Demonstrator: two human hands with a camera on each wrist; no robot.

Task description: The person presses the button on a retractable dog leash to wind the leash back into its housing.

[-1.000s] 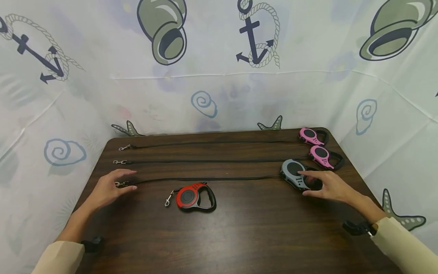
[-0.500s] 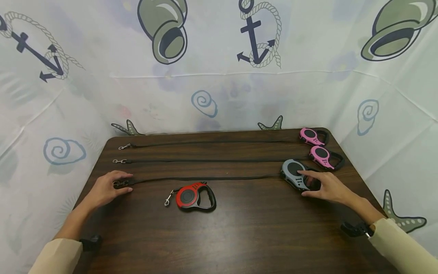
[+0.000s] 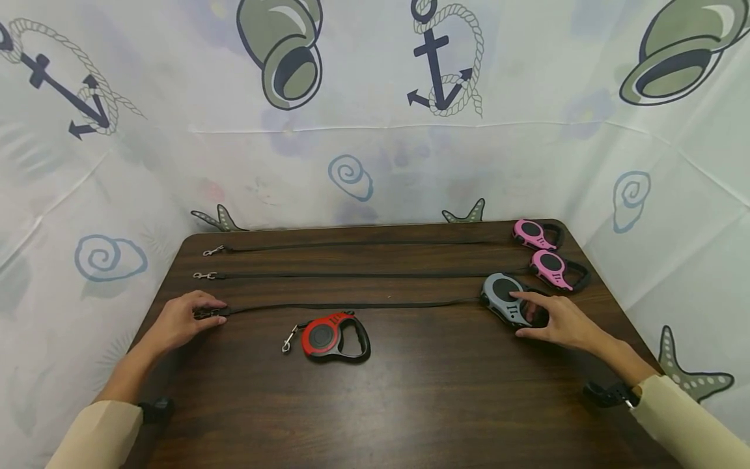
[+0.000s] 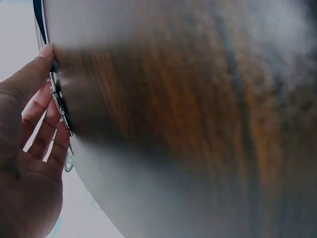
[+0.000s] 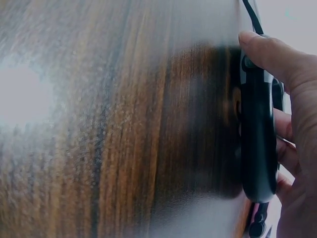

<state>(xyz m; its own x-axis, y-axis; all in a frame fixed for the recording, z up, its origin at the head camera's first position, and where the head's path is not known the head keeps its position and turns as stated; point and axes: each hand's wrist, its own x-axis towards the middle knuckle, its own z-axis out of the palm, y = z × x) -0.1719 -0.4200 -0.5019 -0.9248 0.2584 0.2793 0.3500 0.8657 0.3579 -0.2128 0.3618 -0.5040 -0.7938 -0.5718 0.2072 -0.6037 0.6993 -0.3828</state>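
A grey retractable dog leash (image 3: 499, 294) lies at the right of the table, its black strap (image 3: 351, 305) drawn out straight to the left. My right hand (image 3: 562, 320) grips its casing, thumb on the near side and fingers over the top. The right wrist view shows the black handle (image 5: 258, 144) beside my palm. At the strap's far left end my left hand (image 3: 183, 321) pinches the leash by its metal clip (image 4: 59, 105), thumb near and fingers behind. Nearer to me lies a red retractable leash (image 3: 321, 337), its strap wound in and its clip (image 3: 288, 342) to the left.
Two pink retractable leashes, one at the back (image 3: 529, 229) and one nearer (image 3: 549, 262), lie at the right with straps stretched left, roughly parallel. Their clips, rear (image 3: 213, 251) and front (image 3: 205, 275), lie at the left. Printed cloth (image 3: 375, 169) surrounds the brown table (image 3: 387, 404).
My left hand has moved slightly left and its thumb and fingers have closed in on the clip of the grey leash. The right hand stays on the grey leash, almost unmoved.
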